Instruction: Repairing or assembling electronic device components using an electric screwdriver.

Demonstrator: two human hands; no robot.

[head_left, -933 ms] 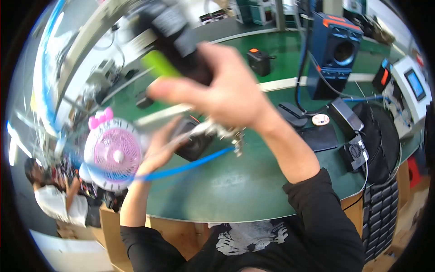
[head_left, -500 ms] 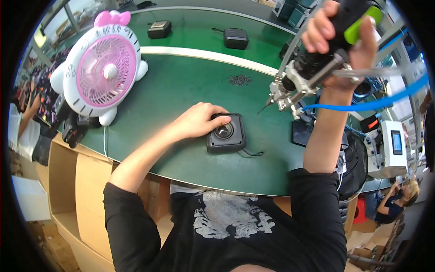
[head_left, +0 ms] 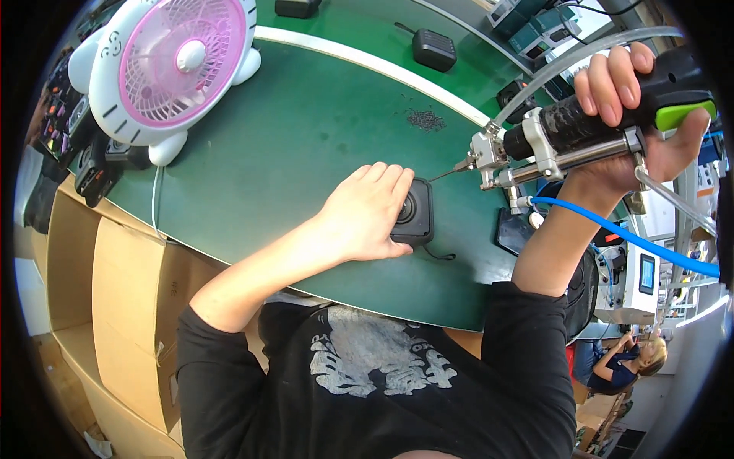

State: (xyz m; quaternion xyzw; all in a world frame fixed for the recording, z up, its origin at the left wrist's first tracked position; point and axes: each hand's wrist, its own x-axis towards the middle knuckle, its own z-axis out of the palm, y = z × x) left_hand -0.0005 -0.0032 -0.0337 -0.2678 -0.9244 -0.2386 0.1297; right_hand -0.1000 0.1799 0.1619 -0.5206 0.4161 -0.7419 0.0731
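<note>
My left hand (head_left: 367, 206) is wrapped over a square black device (head_left: 417, 222) lying on the green bench, covering its left part; a round ring in its face and a short strap show. My right hand (head_left: 638, 115) grips a black powered screwdriver (head_left: 550, 130) with a green lever, metal fittings, clear tubes and a blue hose (head_left: 627, 241). The screwdriver's thin bit (head_left: 447, 172) points down-left at the device's upper right corner; whether it touches cannot be told. A pile of small black screws (head_left: 424, 119) lies beyond the device.
A pink-and-white fan (head_left: 164, 69) stands at left, with cardboard boxes (head_left: 118, 314) below. More black devices (head_left: 434, 50) sit past the white strip (head_left: 336, 47). A white machine with a screen (head_left: 628, 287) is at right; a co-worker (head_left: 612, 363) is beyond it.
The view has shifted. My right hand brought the screwdriver down and level, its bit now by the device's corner. My left hand now covers more of the device, thumb along its near side.
</note>
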